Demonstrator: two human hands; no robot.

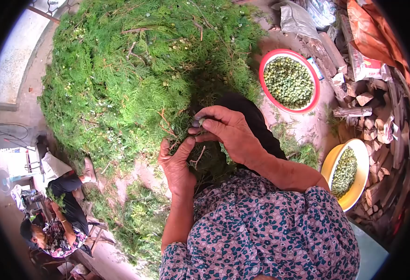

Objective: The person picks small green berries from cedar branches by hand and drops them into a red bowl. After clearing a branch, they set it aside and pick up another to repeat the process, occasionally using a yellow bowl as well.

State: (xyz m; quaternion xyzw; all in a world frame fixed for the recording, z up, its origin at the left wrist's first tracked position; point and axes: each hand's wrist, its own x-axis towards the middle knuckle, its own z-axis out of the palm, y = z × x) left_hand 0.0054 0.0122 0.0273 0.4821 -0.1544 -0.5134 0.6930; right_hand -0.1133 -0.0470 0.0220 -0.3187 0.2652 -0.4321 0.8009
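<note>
"Where are the hands, from where you're standing?"

"Out over the lap, near each other. The left hand [179,170] has its thumb and fingers closed around a leafy conifer sprig [182,134]. The right hand [233,132], just beside it, is pinching a small green cone [201,121] between thumb and forefinger."

"Is that cone joined to the sprig?"

"I can't tell; the fingers and the dark shade behind them hide it."

"And the big green mass?"

"That's a heap of cut conifer branches [104,86], spread over the floor ahead and to the left, with pale cones and bare brown twigs showing among the leaves. More loose greenery [142,212] lies on the floor by the left arm."

"What's on the other side?"

"A red-rimmed basin [262,79] with plenty of picked green cones [289,83] in it, close to the heap's edge. Nearer the right elbow there's a yellow basin [363,170], holding cones as well. Beyond them, split firewood [377,186] is stacked, and an orange sheet [377,28] hangs at the far end."

"Is anyone else here?"

"Yes, a co-worker [67,235] seated well off to the left, in a patterned top and dark trousers, with a green sprig [57,199] in hand. A fan [3,179] stands past them."
</note>
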